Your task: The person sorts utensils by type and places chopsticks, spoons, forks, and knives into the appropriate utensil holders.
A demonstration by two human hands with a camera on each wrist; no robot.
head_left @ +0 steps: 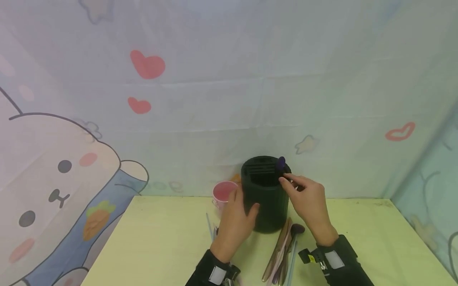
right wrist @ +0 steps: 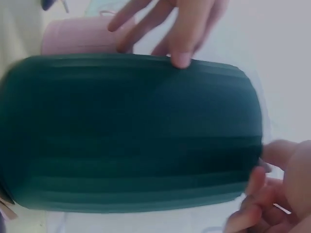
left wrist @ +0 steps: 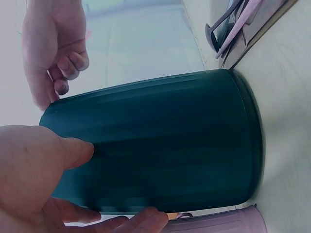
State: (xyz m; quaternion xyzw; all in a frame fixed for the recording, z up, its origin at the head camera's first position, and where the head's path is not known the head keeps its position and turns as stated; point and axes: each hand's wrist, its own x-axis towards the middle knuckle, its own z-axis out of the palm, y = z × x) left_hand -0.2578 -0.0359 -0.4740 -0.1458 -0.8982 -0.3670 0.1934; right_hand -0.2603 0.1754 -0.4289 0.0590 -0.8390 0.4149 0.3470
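A dark green utensil holder [head_left: 266, 208] with a slotted top stands upright at the back of the table. At its right rim, my right hand [head_left: 309, 200] pinches a small purple spoon [head_left: 281, 162], its rounded end up; the lower part is hidden. My left hand [head_left: 234, 222] rests against the holder's left side, with the thumb [left wrist: 77, 153] on its wall and the fingers spread, fairly straight. Behind those fingers a pink cup [head_left: 223, 190] stands beside the holder, also seen as a pink wall [right wrist: 82, 36] in the right wrist view.
In front of the holder, several long utensils [head_left: 279, 254] lie in a bunch, among them a dark ladle-like one [head_left: 297, 229]. More thin pieces, including a pale blue stick [head_left: 209, 226], lie by my left wrist. A printed cloth [head_left: 214, 99] hangs behind the pale yellow table [head_left: 161, 238].
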